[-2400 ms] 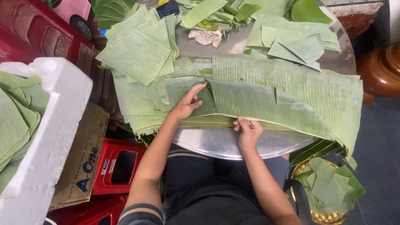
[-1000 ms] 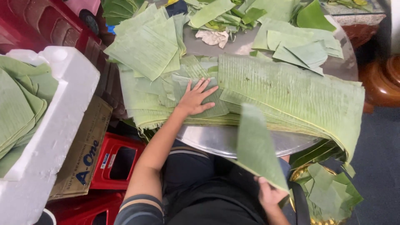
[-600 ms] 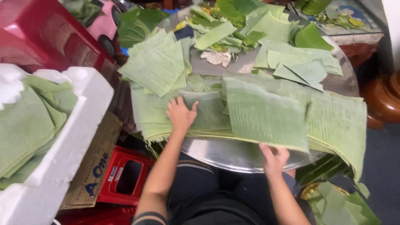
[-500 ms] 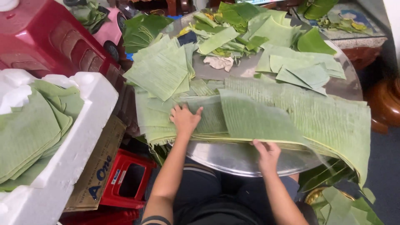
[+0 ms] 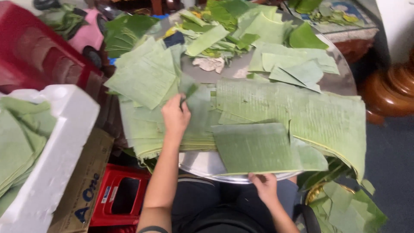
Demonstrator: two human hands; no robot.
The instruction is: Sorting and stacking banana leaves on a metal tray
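My right hand (image 5: pixel 264 186) was nearest me, at the near rim of the round metal tray (image 5: pixel 202 162), fingers pinching the near edge of a cut rectangular banana leaf piece (image 5: pixel 254 147). That piece lay flat on the tray's front, overlapping the large banana leaf (image 5: pixel 302 112) spread across the middle. My left hand (image 5: pixel 174 115) was further in, pinching a small leaf strip (image 5: pixel 189 91) over the stack of cut leaves (image 5: pixel 142 125). Left of me: white foam box (image 5: pixel 56 151) holding leaves, cardboard box (image 5: pixel 84 190), red crate (image 5: pixel 118 196). Far side of tray: loose leaf scraps (image 5: pixel 224 26).
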